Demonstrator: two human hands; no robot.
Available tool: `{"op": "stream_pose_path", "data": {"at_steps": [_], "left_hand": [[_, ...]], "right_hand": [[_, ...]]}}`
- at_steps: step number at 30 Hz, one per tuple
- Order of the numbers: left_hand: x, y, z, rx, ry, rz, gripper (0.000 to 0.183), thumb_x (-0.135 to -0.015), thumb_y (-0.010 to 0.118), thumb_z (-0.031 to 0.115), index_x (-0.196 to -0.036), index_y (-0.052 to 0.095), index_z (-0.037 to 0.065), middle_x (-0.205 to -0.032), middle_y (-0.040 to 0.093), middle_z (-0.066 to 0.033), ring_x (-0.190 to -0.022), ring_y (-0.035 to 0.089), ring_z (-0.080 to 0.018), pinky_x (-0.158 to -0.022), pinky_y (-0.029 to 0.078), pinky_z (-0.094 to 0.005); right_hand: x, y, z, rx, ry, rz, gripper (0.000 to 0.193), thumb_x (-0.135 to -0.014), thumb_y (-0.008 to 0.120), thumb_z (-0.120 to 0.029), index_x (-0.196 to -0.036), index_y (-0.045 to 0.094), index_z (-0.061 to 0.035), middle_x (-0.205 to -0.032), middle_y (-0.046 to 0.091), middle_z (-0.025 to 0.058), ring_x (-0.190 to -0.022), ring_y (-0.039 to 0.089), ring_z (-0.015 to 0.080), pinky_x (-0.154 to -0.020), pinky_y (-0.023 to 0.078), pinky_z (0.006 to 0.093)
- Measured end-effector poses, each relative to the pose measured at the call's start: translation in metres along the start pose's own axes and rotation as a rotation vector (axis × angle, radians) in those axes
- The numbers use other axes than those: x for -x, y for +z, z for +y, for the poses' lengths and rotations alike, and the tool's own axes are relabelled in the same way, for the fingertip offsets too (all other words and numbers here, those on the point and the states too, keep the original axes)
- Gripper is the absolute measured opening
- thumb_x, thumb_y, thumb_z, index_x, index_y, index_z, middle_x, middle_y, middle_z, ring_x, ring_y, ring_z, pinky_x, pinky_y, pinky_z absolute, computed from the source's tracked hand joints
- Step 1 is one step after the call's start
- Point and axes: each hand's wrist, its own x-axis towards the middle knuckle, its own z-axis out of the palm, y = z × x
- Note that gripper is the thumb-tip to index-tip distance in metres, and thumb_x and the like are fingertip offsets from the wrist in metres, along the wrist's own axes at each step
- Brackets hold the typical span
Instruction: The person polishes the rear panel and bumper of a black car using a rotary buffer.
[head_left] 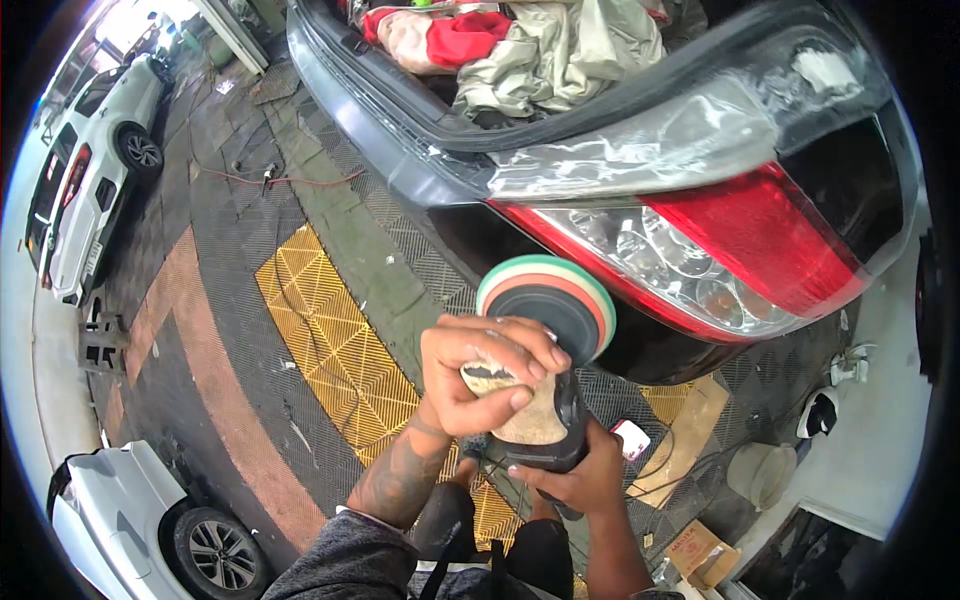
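Both my hands hold a power polisher with a worn tan-and-black body. My left hand is wrapped over its head end, near the round pad. My right hand grips the body lower down. A disc pad in layers of green, cream and orange sits at the far end, over the dark bumper just below the tail light. Whether the pad touches the car cannot be made out. Above the red-and-clear lens, the dark car's rear panel has whitish smears.
The open trunk holds crumpled silver cloth and red fabric. White cars stand at the left. A bucket, an open cardboard box and a shoe lie at the right. A red hose crosses the tiled floor.
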Motion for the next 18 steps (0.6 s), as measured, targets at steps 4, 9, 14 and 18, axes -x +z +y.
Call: {"op": "stream_pose_path", "data": {"at_steps": [4,9,14,18], "left_hand": [[0.001,-0.035,0.000,0.110,0.031,0.031,0.012,-0.074,0.067,-0.002,-0.086,0.067,-0.003,-0.095,0.070,-0.0236,-0.091,0.071,-0.0344,-0.086,0.056,-0.0447],[-0.006,-0.071,-0.001,0.195,0.066,0.108,0.016,-0.077,0.067,0.000,-0.093,0.066,-0.003,-0.098,0.068,-0.0225,-0.091,0.070,-0.0360,-0.087,0.055,-0.0480],[-0.006,-0.076,0.002,0.202,0.073,0.137,0.016,-0.077,0.069,0.002,-0.092,0.066,-0.003,-0.098,0.068,-0.0224,-0.091,0.070,-0.0363,-0.086,0.056,-0.0481],[-0.002,-0.050,0.000,0.076,0.045,0.048,0.012,-0.076,0.070,0.002,-0.086,0.068,-0.003,-0.092,0.070,-0.0232,-0.089,0.071,-0.0360,-0.082,0.057,-0.0466]], "right_hand": [[-0.016,0.031,-0.010,-0.097,0.028,0.023,0.071,-0.056,0.093,-0.041,-0.105,0.067,0.0015,-0.093,0.074,0.0159,-0.086,0.074,0.0279,-0.079,0.058,0.0379],[-0.043,0.047,-0.038,-0.008,0.013,0.006,0.070,-0.057,0.093,-0.042,-0.104,0.066,0.0010,-0.093,0.074,0.0159,-0.085,0.074,0.0296,-0.077,0.058,0.0379],[-0.047,0.056,-0.035,0.016,-0.059,0.026,0.069,-0.058,0.094,-0.039,-0.106,0.066,0.0015,-0.094,0.074,0.0153,-0.087,0.074,0.0270,-0.078,0.057,0.0364],[-0.030,0.042,-0.015,-0.037,-0.060,0.034,0.074,-0.056,0.094,-0.044,-0.109,0.066,0.0009,-0.094,0.074,0.0162,-0.086,0.074,0.0280,-0.079,0.058,0.0370]]}}
